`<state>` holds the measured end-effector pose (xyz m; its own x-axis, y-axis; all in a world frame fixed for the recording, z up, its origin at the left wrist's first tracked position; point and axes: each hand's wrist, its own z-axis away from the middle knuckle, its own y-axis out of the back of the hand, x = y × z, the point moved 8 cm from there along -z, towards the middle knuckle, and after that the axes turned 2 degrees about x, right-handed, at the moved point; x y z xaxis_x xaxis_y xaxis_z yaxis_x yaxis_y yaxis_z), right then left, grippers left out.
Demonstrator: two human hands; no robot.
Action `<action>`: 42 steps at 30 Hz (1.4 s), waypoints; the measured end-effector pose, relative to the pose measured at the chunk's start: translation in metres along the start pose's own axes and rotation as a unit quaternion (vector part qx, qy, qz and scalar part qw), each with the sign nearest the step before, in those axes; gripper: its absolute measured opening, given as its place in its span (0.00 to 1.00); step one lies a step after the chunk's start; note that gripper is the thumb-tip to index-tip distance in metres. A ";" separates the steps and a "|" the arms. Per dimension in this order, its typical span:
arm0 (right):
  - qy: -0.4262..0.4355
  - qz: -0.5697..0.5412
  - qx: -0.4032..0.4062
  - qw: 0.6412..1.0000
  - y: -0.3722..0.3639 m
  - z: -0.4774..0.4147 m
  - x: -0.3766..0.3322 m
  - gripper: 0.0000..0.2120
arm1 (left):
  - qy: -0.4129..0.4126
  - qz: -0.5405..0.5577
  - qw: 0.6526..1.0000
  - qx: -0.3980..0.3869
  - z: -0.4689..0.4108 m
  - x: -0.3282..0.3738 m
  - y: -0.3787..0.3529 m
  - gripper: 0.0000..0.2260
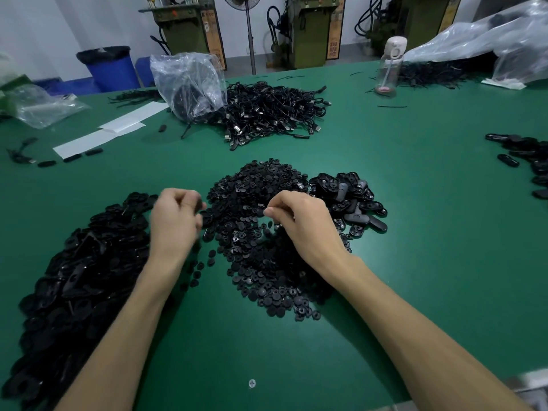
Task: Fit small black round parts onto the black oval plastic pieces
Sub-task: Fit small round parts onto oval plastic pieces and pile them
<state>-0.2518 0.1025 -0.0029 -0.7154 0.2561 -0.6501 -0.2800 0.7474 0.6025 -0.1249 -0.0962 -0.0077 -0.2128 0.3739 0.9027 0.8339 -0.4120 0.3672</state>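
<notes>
Head view: your right hand (299, 223) hangs over the heap of small black round plastic parts (267, 262) in the middle. Its thumb and forefinger are nipped together on what looks like one of those parts, at the heap's upper left. Your left hand (175, 221) is blurred, with its fingers curled inward. Whether it grips anything I cannot tell.

The black oval plastic pieces (89, 247) lie in a broad pile to your left, touching that forearm. A smaller pile of oval shells (350, 200) lies just right of the round heap, some hollow side up.

To do this step well, lift a single round part clear of its neighbours. They lie loosely piled, so two could come up together. Have an oval ready in the left hand, socket side toward you, and press the round part in squarely. A tilted start would likely jam or pop out.

The green table mat (415, 232) is smooth, so loose parts may skid. Farther back lie a tangle of black cables (272, 114) spilling from a clear plastic bag (189, 84), white paper sheets (118, 129) and a clear water bottle (390, 66). Beyond the table are a blue bin (109, 69), a standing fan (250, 40) and olive-green machines (308, 34) along the wall.
</notes>
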 end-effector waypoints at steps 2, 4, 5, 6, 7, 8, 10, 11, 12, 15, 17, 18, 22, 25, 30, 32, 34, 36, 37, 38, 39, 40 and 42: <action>-0.018 -0.019 0.001 1.000 0.001 -0.001 0.004 0.05 | 0.036 0.064 0.995 -0.063 0.010 -0.001 -0.023 0.04; -0.038 -0.042 0.009 0.998 0.002 -0.001 0.007 0.04 | 0.036 0.069 0.991 -0.105 0.021 0.004 -0.039 0.09; -0.049 -0.066 0.017 0.996 0.003 0.000 0.008 0.03 | 0.033 0.076 0.989 -0.123 0.025 0.007 -0.046 0.11; -0.060 -0.098 0.025 0.993 0.004 0.000 0.009 0.03 | 0.030 0.089 0.986 -0.138 0.029 0.011 -0.051 0.13; -0.069 -0.129 0.034 0.989 0.006 0.000 0.010 0.02 | 0.028 0.104 0.983 -0.150 0.033 0.013 -0.055 0.14; -0.074 -0.155 0.043 0.984 0.007 0.000 0.010 0.02 | 0.026 0.121 0.979 -0.161 0.036 0.015 -0.058 0.14; -0.079 -0.196 0.051 0.976 0.008 -0.001 0.009 0.02 | 0.026 0.161 0.971 -0.175 0.040 0.018 -0.061 0.13; -0.080 -0.214 0.050 0.972 0.009 -0.002 0.008 0.03 | 0.031 0.186 0.966 -0.175 0.042 0.019 -0.062 0.12; -0.082 -0.232 0.048 0.968 0.008 -0.003 0.008 0.03 | 0.038 0.208 0.962 -0.170 0.043 0.019 -0.062 0.12; -0.100 -0.275 0.048 0.955 0.006 -0.003 0.012 0.05 | 0.051 0.247 0.956 -0.152 0.045 0.017 -0.060 0.11; -0.117 -0.297 0.052 0.946 0.005 -0.003 0.016 0.05 | 0.057 0.262 0.951 -0.154 0.046 0.016 -0.060 0.10; -0.125 -0.308 0.053 0.942 0.005 -0.003 0.018 0.04 | 0.061 0.268 0.949 -0.157 0.045 0.014 -0.061 0.10; -0.146 -0.344 0.038 0.927 0.001 -0.003 0.021 0.03 | 0.087 0.281 0.939 -0.180 0.043 0.011 -0.066 0.13; -0.161 -0.357 0.029 0.920 -0.001 -0.001 0.022 0.04 | 0.081 0.278 0.938 -0.193 0.045 0.013 -0.068 0.16; -0.169 -0.367 0.012 0.915 -0.005 -0.002 0.023 0.03 | 0.074 0.293 0.927 -0.220 0.046 0.015 -0.072 0.19; -0.165 -0.360 0.002 0.918 -0.007 -0.002 0.022 0.03 | 0.064 0.297 0.920 -0.248 0.048 0.018 -0.075 0.20; -0.160 -0.349 -0.004 0.923 -0.008 -0.001 0.022 0.03 | 0.046 0.289 0.917 -0.271 0.051 0.021 -0.077 0.21; -0.156 -0.339 -0.004 0.928 -0.008 -0.001 0.022 0.03 | 0.032 0.273 0.920 -0.278 0.052 0.024 -0.077 0.20; -0.154 -0.337 -0.003 0.929 -0.008 0.000 0.022 0.03 | 0.028 0.265 0.924 -0.275 0.052 0.024 -0.075 0.20; -0.154 -0.338 -0.003 0.928 -0.007 0.000 0.021 0.03 | 0.027 0.259 0.928 -0.268 0.051 0.024 -0.073 0.19; -0.153 -0.343 -0.004 0.927 -0.007 0.000 0.021 0.03 | 0.027 0.252 0.933 -0.256 0.050 0.024 -0.071 0.19; -0.153 -0.350 -0.007 0.924 -0.007 0.000 0.020 0.03 | 0.027 0.246 0.939 -0.241 0.048 0.023 -0.068 0.20; -0.159 -0.369 -0.014 0.916 -0.008 0.000 0.018 0.04 | 0.027 0.234 0.949 -0.208 0.045 0.022 -0.063 0.21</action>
<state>-0.2630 0.1013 -0.0191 -0.1038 -0.1436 -0.9842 -0.6321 0.7735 -0.0462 -0.1588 -0.0246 -0.0208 0.0958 0.0307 0.9949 0.5727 -0.8192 -0.0299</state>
